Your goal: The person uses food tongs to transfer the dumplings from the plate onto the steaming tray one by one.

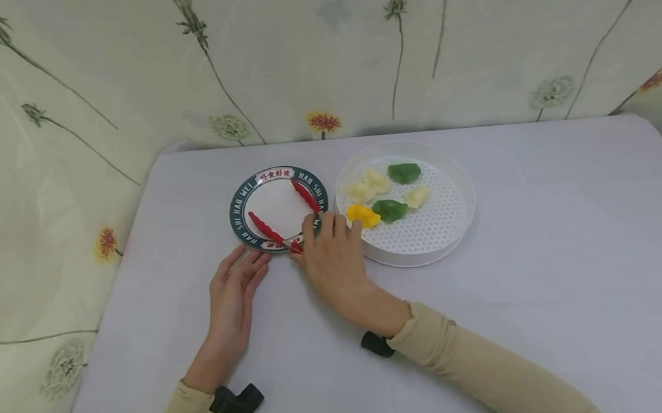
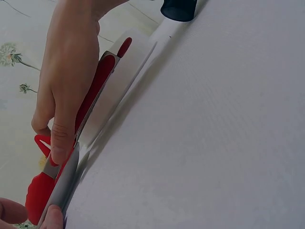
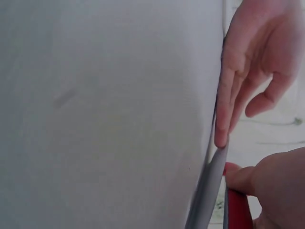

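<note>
Red-and-steel tongs point(image 1: 264, 227) lie spread over a round plate point(image 1: 236, 211) with a dark green lettered rim. My right hand point(image 1: 338, 264) grips them around the middle, its thumb on the near side in the left wrist view. Both red tips point away from me above the white centre of the plate. At the plate's near-left rim is my left hand point(image 1: 233, 298), its fingers fairly straight and the fingertips touching the edge. In the right wrist view the left thumb stands apart from those fingers. My right hand covers part of the plate's right rim.
Right of the plate stands a round white tray point(image 1: 459, 218) with a perforated bottom. In it lie dumpling-shaped pieces: a yellow one point(image 1: 363, 215), two green ones, including a green piece point(image 1: 404, 173) at the back, and several pale ones. A floral cloth point(image 1: 312, 50) hangs behind the table.
</note>
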A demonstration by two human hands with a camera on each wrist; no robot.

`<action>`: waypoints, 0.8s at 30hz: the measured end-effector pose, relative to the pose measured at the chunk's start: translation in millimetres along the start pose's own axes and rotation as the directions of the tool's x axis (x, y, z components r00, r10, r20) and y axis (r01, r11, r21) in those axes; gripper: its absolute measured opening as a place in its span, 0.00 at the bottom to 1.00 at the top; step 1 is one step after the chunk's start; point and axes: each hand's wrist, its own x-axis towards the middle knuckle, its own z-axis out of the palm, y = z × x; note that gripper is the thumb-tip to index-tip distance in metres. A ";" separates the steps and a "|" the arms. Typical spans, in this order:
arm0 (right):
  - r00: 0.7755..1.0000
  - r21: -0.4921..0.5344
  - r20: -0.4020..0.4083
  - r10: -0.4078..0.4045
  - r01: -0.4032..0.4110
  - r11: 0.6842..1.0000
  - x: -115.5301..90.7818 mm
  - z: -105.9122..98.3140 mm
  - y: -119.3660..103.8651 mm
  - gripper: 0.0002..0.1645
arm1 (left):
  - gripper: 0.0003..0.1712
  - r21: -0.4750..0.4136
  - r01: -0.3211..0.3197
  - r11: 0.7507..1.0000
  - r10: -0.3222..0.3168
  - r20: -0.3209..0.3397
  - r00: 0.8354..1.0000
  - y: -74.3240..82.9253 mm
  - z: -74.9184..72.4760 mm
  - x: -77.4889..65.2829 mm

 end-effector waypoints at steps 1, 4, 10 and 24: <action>1.000 -0.005 0.002 0.000 0.000 1.000 0.4 0.6 -0.5 0.43 | 0.30 0.002 0.000 1.000 0.000 -0.001 1.000 0.0 0.0 0.0; 1.000 -0.015 0.020 0.000 0.000 1.000 1.4 1.5 -2.1 0.42 | 0.30 0.004 -0.001 1.000 0.001 -0.004 1.000 0.1 0.0 -0.1; 0.998 -0.042 0.061 0.004 -0.002 0.999 2.0 1.8 -3.5 0.44 | 0.29 0.002 -0.017 1.000 0.017 -0.003 1.000 0.3 0.1 0.8; 0.997 0.009 0.074 0.034 -0.035 0.999 0.0 -1.5 1.1 0.48 | 0.29 -0.003 -0.020 1.000 0.021 0.007 1.000 -0.5 -0.3 1.3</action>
